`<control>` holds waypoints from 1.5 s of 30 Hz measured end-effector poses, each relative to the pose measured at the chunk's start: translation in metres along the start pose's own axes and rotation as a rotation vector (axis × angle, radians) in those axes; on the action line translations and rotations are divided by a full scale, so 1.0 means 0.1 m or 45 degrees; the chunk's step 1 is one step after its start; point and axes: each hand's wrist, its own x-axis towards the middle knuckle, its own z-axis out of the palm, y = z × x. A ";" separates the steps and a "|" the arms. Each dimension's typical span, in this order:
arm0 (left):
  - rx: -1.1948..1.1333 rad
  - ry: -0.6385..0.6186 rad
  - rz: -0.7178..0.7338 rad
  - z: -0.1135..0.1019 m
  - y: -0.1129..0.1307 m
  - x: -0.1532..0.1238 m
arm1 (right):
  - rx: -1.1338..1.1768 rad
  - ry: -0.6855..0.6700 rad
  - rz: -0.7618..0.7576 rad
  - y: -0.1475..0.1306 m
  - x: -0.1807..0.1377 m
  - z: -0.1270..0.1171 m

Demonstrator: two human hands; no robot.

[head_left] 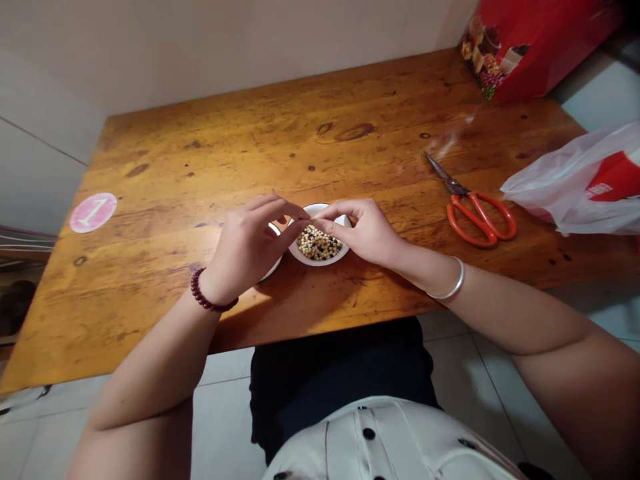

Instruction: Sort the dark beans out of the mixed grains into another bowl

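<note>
A small white bowl (341,259) stands near the table's front edge, holding a mix of pale yellow and black beans (320,245). Over its far side, the thumb and forefinger of my left hand (250,243) are pinched together. The fingertips of my right hand (367,230) meet them there, also in a pinch. Whatever lies between the fingertips is too small to make out. A second white bowl (275,268) sits just left of the first, mostly hidden beneath my left hand, so its contents cannot be seen.
Scissors with orange handles (483,217) lie to the right on the wooden table (240,153). Beyond them is a white plastic bag (565,177) with red inside. A red gift bag (535,50) stands at the back right corner. A round pink "1" sticker (93,213) marks the left side.
</note>
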 end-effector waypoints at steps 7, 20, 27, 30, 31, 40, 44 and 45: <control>0.224 -0.105 0.139 -0.07 -0.05 0.01 | -0.132 0.031 -0.056 -0.02 -0.01 0.00; -0.012 0.001 -0.039 0.04 -0.03 0.01 | -0.313 0.161 -0.201 -0.06 -0.06 0.02; -0.106 0.115 -0.087 0.10 -0.04 0.00 | -0.556 0.315 -0.438 -0.14 -0.08 -0.01; -0.129 0.124 -0.107 0.11 -0.03 0.00 | -0.550 0.306 -0.456 -0.14 -0.08 0.00; -0.145 0.129 -0.123 0.11 -0.02 0.00 | -0.547 0.302 -0.462 -0.13 -0.08 0.00; -0.438 0.178 -0.186 0.21 -0.08 -0.03 | -0.521 0.282 -0.459 -0.14 -0.08 0.00; -0.461 0.184 -0.181 0.22 -0.07 -0.03 | -0.531 0.274 -0.465 -0.15 -0.09 0.00; -0.462 0.191 -0.181 0.21 -0.07 -0.03 | -0.529 0.283 -0.468 -0.15 -0.09 0.00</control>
